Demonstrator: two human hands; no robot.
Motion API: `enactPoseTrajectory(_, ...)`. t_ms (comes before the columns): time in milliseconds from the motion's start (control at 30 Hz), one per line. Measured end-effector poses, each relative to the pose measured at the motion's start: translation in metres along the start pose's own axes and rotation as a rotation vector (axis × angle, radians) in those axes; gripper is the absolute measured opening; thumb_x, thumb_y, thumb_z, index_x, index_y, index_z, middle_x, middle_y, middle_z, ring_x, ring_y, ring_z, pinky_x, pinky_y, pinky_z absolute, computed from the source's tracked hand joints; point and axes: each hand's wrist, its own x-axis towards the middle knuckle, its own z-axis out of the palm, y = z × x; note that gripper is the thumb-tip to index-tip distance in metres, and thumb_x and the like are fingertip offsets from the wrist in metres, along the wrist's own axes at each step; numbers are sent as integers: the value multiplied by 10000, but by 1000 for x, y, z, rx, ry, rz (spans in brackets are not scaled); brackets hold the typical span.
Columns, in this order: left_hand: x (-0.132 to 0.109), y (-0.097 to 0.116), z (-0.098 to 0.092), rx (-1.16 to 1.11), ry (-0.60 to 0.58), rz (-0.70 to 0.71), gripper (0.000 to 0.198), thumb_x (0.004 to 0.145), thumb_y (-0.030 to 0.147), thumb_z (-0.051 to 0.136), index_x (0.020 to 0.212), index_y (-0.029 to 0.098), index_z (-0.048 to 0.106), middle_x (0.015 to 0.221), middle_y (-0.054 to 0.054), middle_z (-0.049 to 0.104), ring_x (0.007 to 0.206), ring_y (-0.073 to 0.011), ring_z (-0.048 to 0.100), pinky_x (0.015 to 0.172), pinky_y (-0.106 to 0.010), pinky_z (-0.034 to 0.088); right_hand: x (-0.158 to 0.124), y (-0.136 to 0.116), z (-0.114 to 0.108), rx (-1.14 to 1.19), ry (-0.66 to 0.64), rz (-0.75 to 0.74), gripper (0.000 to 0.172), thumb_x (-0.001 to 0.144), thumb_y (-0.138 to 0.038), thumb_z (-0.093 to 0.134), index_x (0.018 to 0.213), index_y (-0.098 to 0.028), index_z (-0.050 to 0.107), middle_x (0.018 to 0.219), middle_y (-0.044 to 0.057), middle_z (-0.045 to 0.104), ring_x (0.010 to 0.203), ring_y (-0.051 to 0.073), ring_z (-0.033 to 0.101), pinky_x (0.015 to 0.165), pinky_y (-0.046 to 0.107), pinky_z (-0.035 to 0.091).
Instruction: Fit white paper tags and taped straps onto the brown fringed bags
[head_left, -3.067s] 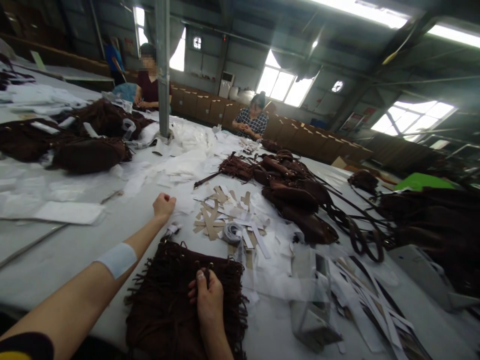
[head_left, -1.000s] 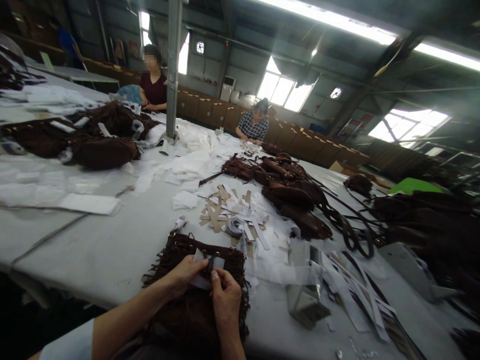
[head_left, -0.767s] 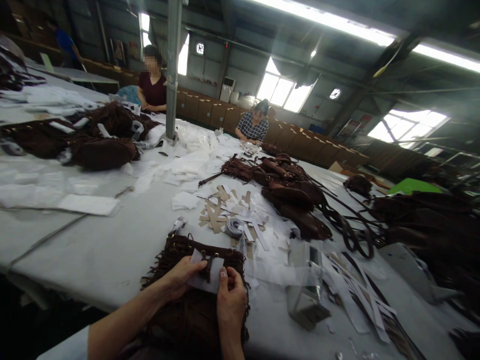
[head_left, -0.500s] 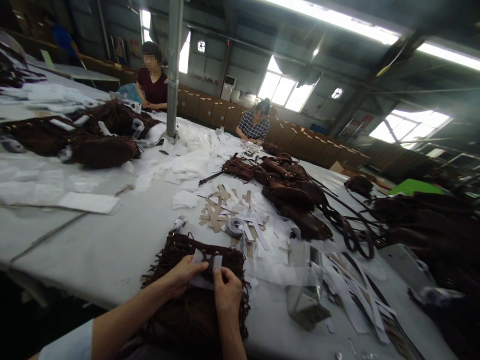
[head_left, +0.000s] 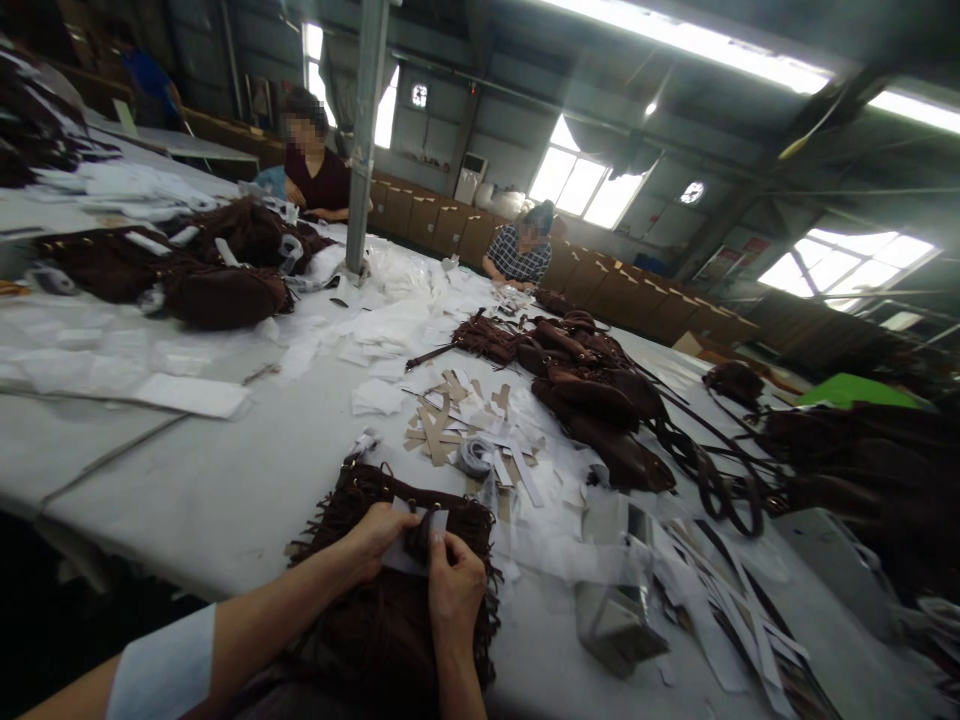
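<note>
A dark brown fringed bag point(head_left: 375, 630) lies at the table's near edge, its fringe showing along both sides and small brass rings near the top. Over its upper middle sits a small piece of white tissue paper point(head_left: 403, 560), tucked around a dark brown cord or tassel point(head_left: 417, 538). My left hand point(head_left: 384, 535) pinches the paper and cord from the left, thumb pointing right. On the other side, my right hand point(head_left: 454, 572) is closed with thumb and forefinger on the paper's right edge. The fingertips partly hide what lies between them.
Beyond the bag lie cut card strips point(head_left: 435, 425) and a clear roll point(head_left: 474, 457). A grey box-like holder point(head_left: 619, 590) stands at the right, beside long paper strips point(head_left: 705, 610). Brown bags point(head_left: 592, 400) are piled farther back. A metal post point(head_left: 366, 140) rises from the table; two people work beyond.
The camera view has shifted slightly, so the scene sits a little farther right. Both hands stay at the paper and cord, with small finger movements; the left forearm shows more.
</note>
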Motion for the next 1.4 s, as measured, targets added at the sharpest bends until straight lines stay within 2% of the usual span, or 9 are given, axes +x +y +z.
enactPoseTrajectory(200, 1, -7, -2, 20, 31, 72, 114, 534, 101, 731, 621, 88, 658, 497, -27, 631, 453, -161, 563, 462, -265, 455, -2, 7, 2, 20, 90, 50, 311, 802, -405, 551, 809, -160, 744, 793, 81, 734, 733, 241, 656, 665, 280, 451)
enactPoseTrajectory(467, -8, -7, 0, 59, 41, 209, 227, 463, 219, 796, 464, 110, 596, 437, 24, 548, 424, -75, 439, 433, -188, 315, -11, 5, 16, -371, 95, -534, 347, 951, -255, 372, 794, -153, 664, 673, 51, 554, 628, 181, 538, 620, 293, 412)
enactPoseTrajectory(633, -9, -4, 0, 58, 31, 184, 274, 430, 291, 800, 490, 115, 598, 448, 12, 543, 432, -95, 446, 431, -208, 305, -12, 4, 15, -525, 3, -682, 275, 936, -157, 369, 920, -133, 643, 732, 65, 517, 708, 207, 510, 645, 315, 435)
enactPoseTrajectory(767, -6, -4, -3, 42, 6, 161, 288, 456, 335, 769, 523, 123, 586, 470, 7, 544, 454, -108, 459, 451, -225, 326, -14, 6, 12, -539, -67, -704, 282, 921, -127, 371, 1060, -100, 615, 774, 80, 515, 742, 215, 511, 654, 319, 465)
enactPoseTrajectory(900, -6, -8, -7, 60, -29, 184, 302, 552, 405, 705, 584, 132, 580, 516, 14, 549, 484, -107, 462, 479, -228, 341, -19, 2, 11, -507, -130, -663, 312, 888, -148, 428, 1155, -108, 584, 822, 93, 535, 769, 230, 518, 680, 356, 484)
enactPoseTrajectory(1033, -6, -11, -11, 131, -78, 208, 321, 548, 416, 707, 586, 143, 544, 509, 25, 526, 486, -110, 466, 489, -229, 339, -20, -4, 4, -261, -206, -589, 282, 827, -195, 494, 1062, -153, 644, 873, 94, 573, 827, 232, 553, 756, 375, 480)
enactPoseTrajectory(1167, -5, -10, -15, 250, -129, 259, 361, 608, 494, 650, 602, 158, 521, 500, 35, 506, 464, -105, 435, 473, -230, 315, -10, -1, -6, 148, -214, -180, 332, 872, -379, 445, 961, -169, 686, 765, 56, 633, 689, 188, 596, 630, 291, 487)
enactPoseTrajectory(1267, -3, -8, -19, 364, -163, 334, 383, 641, 530, 605, 601, 156, 530, 517, 25, 518, 487, -113, 434, 490, -237, 315, 3, 1, -5, 329, -314, 195, 395, 801, -525, 527, 802, -159, 676, 507, -17, 542, 438, 131, 488, 408, 235, 390)
enactPoseTrajectory(1400, -1, -8, -25, 515, -120, 430, 381, 664, 534, 575, 556, 178, 495, 501, 39, 475, 499, -118, 406, 509, -246, 287, 19, 1, 5, 394, -475, 333, 443, 706, -581, 607, 528, -187, 514, 366, -80, 366, 295, 53, 274, 287, 189, 195)
